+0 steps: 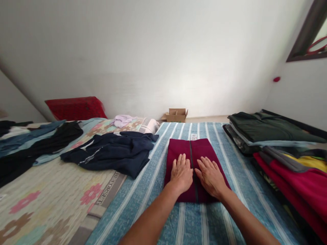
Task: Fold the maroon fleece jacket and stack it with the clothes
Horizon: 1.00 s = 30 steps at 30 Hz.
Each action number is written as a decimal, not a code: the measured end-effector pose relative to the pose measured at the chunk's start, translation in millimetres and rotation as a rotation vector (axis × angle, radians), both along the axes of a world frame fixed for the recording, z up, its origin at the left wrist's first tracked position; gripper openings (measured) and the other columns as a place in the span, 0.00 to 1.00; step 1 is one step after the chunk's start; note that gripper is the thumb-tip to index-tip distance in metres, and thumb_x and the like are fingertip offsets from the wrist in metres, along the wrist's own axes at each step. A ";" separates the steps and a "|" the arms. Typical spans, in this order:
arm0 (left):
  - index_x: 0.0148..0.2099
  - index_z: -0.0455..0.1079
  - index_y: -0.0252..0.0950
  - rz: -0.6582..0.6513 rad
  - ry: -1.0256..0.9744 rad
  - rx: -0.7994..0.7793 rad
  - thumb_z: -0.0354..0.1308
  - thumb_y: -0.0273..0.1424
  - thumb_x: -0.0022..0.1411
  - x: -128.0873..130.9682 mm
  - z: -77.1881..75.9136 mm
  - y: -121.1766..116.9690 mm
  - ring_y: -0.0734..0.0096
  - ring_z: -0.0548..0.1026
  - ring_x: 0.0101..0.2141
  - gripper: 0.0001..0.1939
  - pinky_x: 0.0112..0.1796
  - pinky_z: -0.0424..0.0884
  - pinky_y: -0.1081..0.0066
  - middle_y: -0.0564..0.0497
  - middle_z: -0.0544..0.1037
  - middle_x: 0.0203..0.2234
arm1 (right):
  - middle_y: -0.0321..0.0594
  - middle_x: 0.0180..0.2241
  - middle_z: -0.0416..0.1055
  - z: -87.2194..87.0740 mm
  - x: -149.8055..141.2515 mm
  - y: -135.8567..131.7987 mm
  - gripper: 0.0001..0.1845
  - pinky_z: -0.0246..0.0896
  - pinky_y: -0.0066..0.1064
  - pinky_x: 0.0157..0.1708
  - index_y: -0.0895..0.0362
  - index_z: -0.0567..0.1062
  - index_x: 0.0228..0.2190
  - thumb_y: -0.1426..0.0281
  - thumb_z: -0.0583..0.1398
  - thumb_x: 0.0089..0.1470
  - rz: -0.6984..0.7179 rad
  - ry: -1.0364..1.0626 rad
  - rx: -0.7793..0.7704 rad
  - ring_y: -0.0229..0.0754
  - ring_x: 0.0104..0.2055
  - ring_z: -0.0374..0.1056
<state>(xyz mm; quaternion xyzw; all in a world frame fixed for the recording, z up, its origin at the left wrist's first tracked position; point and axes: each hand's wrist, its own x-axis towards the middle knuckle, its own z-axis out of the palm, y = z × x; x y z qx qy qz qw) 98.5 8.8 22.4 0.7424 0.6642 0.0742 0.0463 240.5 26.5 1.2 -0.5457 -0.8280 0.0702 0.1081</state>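
Note:
A maroon zip-up jacket (204, 149), folded into a neat rectangle, lies on the blue striped sheet (143, 207). Its dark zip runs down the middle. My left hand (182, 173) rests flat on the jacket's left half, fingers stretched out and pointing away from me. On the right half lies my right hand (211, 175), also flat with its fingers slightly spread. The two thumbs come close to the zip from either side. Neither hand grips the fabric.
Rumpled navy clothing (112, 153) lies to the left on a flowered mat (58, 190). Black trousers (43, 143) are farther left. Stacked folded clothes (270, 126) and red clothing (293, 177) lie right. Behind are a cardboard box (176, 117) and a red case (76, 109).

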 end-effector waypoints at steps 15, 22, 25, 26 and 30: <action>0.67 0.42 0.37 -0.033 0.068 -0.067 0.30 0.51 0.64 -6.3 -43.6 16.9 0.55 0.39 0.64 0.35 0.58 0.42 0.45 0.45 0.43 0.65 | 0.45 0.62 0.50 -39.2 13.5 -6.4 0.36 0.36 0.46 0.60 0.57 0.60 0.59 0.48 0.42 0.59 -0.094 0.016 -0.057 0.51 0.64 0.43; 0.67 0.42 0.37 -0.029 0.063 -0.072 0.31 0.51 0.64 -6.5 -43.6 17.6 0.54 0.41 0.64 0.35 0.57 0.43 0.45 0.45 0.44 0.65 | 0.44 0.62 0.51 -39.4 13.0 -7.4 0.34 0.37 0.46 0.61 0.57 0.61 0.58 0.49 0.44 0.59 -0.102 0.055 -0.046 0.51 0.64 0.44; 0.67 0.43 0.37 -0.023 0.039 -0.085 0.31 0.51 0.64 -6.1 -41.6 17.3 0.54 0.41 0.64 0.36 0.57 0.43 0.44 0.44 0.44 0.65 | 0.44 0.62 0.51 -38.6 12.9 -7.2 0.34 0.37 0.46 0.60 0.57 0.61 0.58 0.50 0.44 0.59 -0.100 0.060 -0.051 0.50 0.64 0.44; 0.67 0.43 0.37 -0.021 0.033 -0.089 0.31 0.51 0.63 -6.0 -40.9 17.1 0.55 0.41 0.64 0.36 0.57 0.42 0.44 0.44 0.44 0.65 | 0.44 0.62 0.51 -38.6 13.0 -7.0 0.34 0.37 0.46 0.60 0.57 0.61 0.58 0.50 0.44 0.59 -0.100 0.062 -0.054 0.50 0.64 0.44; 0.67 0.44 0.36 -0.023 0.013 -0.105 0.32 0.51 0.63 -5.2 -37.1 17.2 0.55 0.40 0.64 0.36 0.58 0.41 0.44 0.44 0.43 0.65 | 0.45 0.62 0.51 -39.4 13.5 -5.8 0.34 0.37 0.46 0.60 0.57 0.61 0.58 0.50 0.44 0.59 -0.099 0.064 -0.056 0.50 0.64 0.44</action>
